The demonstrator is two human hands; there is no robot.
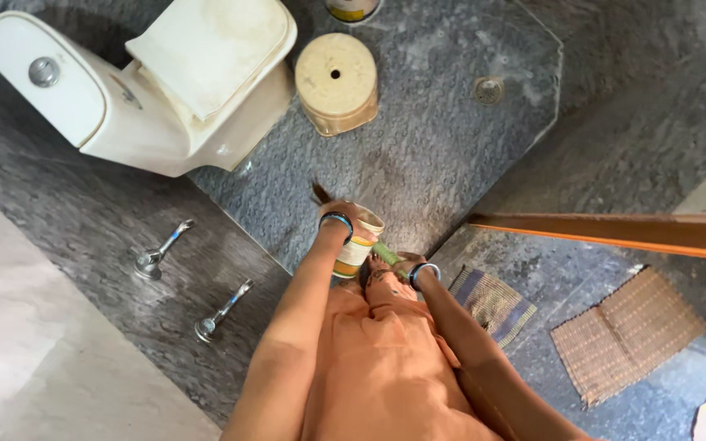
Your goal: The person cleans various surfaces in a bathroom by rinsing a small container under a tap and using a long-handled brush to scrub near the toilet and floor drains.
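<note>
1. Head view is looking straight down at a person in orange clothes, standing on a grey stone bathroom floor with the toilet (pixel 165 82) ahead of them and off to their left.

2. Left hand (pixel 343 214) is wrapping around the rim of a cream-and-orange mug (pixel 359 245), fingers clamped over its top edge; the mug is hanging well clear of the toilet, just in front of the person's body.

3. Right hand (pixel 413 265) is closing on a green handle (pixel 386 253) that is running under the mug toward dark bristles poking out on the mug's toilet side; how tightly the fingers are gripping it I cannot tell.

4. Judging by its look, the mug is thin plastic: light, stiff enough at the rim, likely slippery if wet. The rim grip is the sound place to take it.

5. A round cream stool (pixel 336 82) is sitting just beside the toilet, with a floor drain (pixel 489 89) farther right of it and two woven mats (pixel 627 331) lying well apart from the toilet.
</note>
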